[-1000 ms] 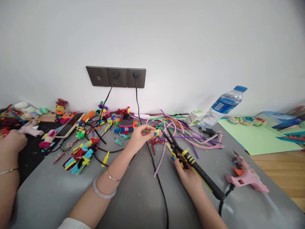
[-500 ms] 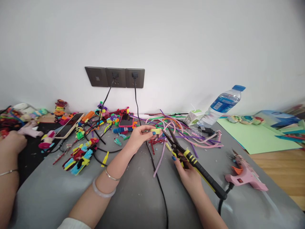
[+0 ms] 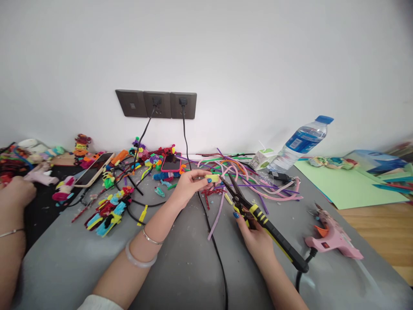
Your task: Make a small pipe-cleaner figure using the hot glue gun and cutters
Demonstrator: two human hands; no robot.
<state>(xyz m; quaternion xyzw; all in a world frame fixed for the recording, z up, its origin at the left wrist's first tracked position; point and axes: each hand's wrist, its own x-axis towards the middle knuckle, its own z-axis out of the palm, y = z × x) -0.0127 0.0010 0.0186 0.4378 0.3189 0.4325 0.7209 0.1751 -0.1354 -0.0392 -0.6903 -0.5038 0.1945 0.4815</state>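
My left hand (image 3: 191, 186) pinches a short pale yellow fuzzy piece (image 3: 212, 178), which looks like pipe cleaner, between thumb and fingers above the table. In my right hand (image 3: 256, 234) are black and yellow snips (image 3: 238, 199), held by the handles with one long handle slanting down to the right. The blade tips point up and left and reach the right end of the yellow piece; whether they touch it I cannot tell. Pink and purple pipe cleaners (image 3: 245, 170) lie loose on the table behind the snips.
A pink glue gun (image 3: 334, 237) lies at the right. Behind stand a tilted water bottle (image 3: 305, 142) and a drink carton (image 3: 263, 159). Pipe-cleaner figures (image 3: 109, 211) and a phone (image 3: 93, 170) are at left, near another person's hand (image 3: 19, 193). A black cable (image 3: 211, 234) crosses the table.
Hardly anything differs. Both hands keep their hold on the yellow piece and the snips, with only a slight shift of the view.
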